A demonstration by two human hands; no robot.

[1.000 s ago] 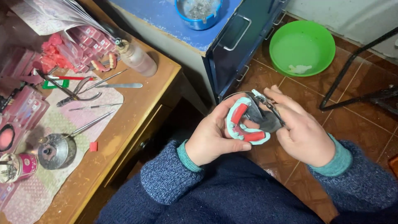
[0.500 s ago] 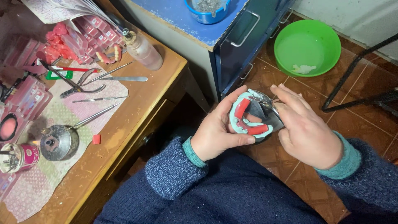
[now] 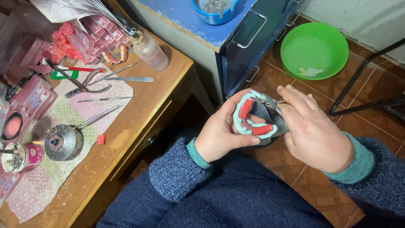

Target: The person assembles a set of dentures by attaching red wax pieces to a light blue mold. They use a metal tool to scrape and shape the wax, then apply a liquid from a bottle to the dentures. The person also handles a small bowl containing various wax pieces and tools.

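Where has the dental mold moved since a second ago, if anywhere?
No. The dental mold, held in the left hand, still lies below and left of the green bowl, at the same gap.

A small dental-technician workshop is shown. A wooden workbench (image 3: 139, 114) is covered with a cloth on which pliers (image 3: 86, 86), thin metal instruments (image 3: 99, 99) and a small burner (image 3: 61, 142) are laid out. Boxes of pink wax sheets (image 3: 90, 36) are stacked behind them, and a green basin (image 3: 314, 50) is set on the tiled floor.

Both hands (image 3: 270, 135) gripping dental cast (image 3: 252, 120), wooden workbench (image 3: 139, 109)
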